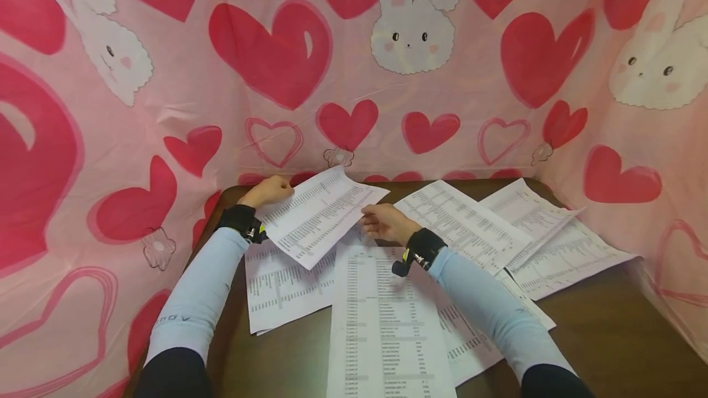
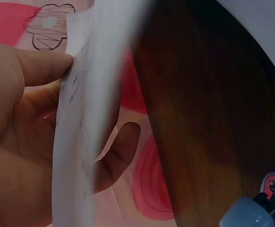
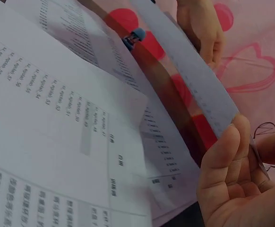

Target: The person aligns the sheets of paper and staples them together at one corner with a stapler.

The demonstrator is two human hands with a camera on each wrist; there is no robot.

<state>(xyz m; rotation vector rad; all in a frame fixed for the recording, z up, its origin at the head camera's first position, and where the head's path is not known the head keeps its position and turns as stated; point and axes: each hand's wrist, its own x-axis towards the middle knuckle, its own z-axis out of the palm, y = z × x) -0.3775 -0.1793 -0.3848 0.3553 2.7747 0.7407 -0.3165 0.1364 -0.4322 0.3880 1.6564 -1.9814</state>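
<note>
Held up over the far side of the table is a printed sheet of paper [image 1: 326, 217], tilted, with rows of small text. My left hand [image 1: 270, 191] grips its left edge; in the left wrist view the thumb presses one face of the sheet [image 2: 69, 156] and other fingers show behind it. At the opposite edge, my right hand [image 1: 389, 223] pinches the sheet between thumb and fingers, as the right wrist view also shows. Directly below lie a long printed page [image 1: 362, 324] and another page [image 1: 287, 300] to its left, partly covered.
More printed pages [image 1: 459, 220] overlap at the right of the brown wooden table [image 1: 276, 361], some with lifted corners. A page [image 1: 470, 349] lies partly under my right forearm. Pink cloth [image 1: 354, 78] with hearts and rabbits surrounds the table's back and sides.
</note>
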